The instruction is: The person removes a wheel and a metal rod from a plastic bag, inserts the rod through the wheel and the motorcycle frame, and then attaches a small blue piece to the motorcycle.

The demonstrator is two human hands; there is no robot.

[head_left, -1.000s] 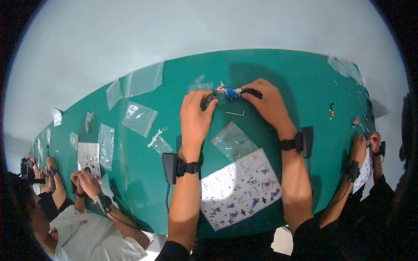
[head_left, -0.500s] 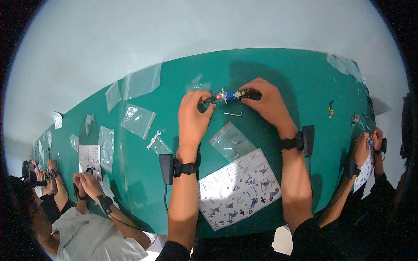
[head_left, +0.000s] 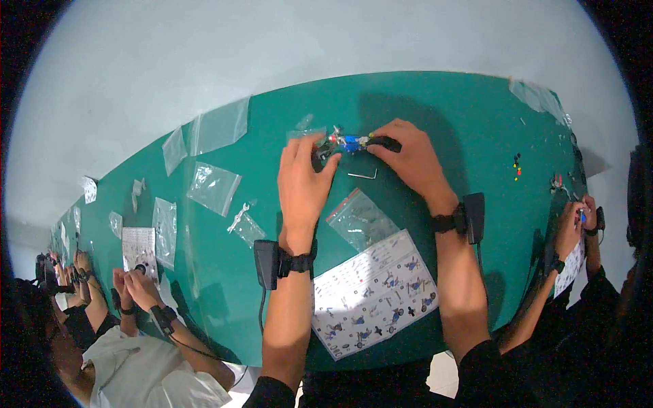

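Note:
A small blue toy motorcycle point(head_left: 352, 143) with black wheels lies sideways between my two hands, over the green table. My left hand point(head_left: 303, 173) is closed around its left end, thumb and fingers about the black wheel. At the other end my right hand point(head_left: 413, 158) pinches the black wheel between thumb and fingers. Just below the motorcycle, an L-shaped hex key point(head_left: 364, 175) rests on the table. Under that lies a clear zip bag point(head_left: 362, 219), partly beneath a printed instruction sheet point(head_left: 374, 299) with pictures of blue motorcycles.
To the left are a small open-end wrench point(head_left: 238, 217) and clear plastic bags point(head_left: 214, 188). Several tiny yellow, red and black parts point(head_left: 517, 168) lie to the right. Co-workers' hands point(head_left: 139, 289) work at the left, and another person's hands point(head_left: 575, 224) at the right.
The motorcycle has turned a little, and its left end with the silvery part has shifted slightly left. Both my hands keep hold of it.

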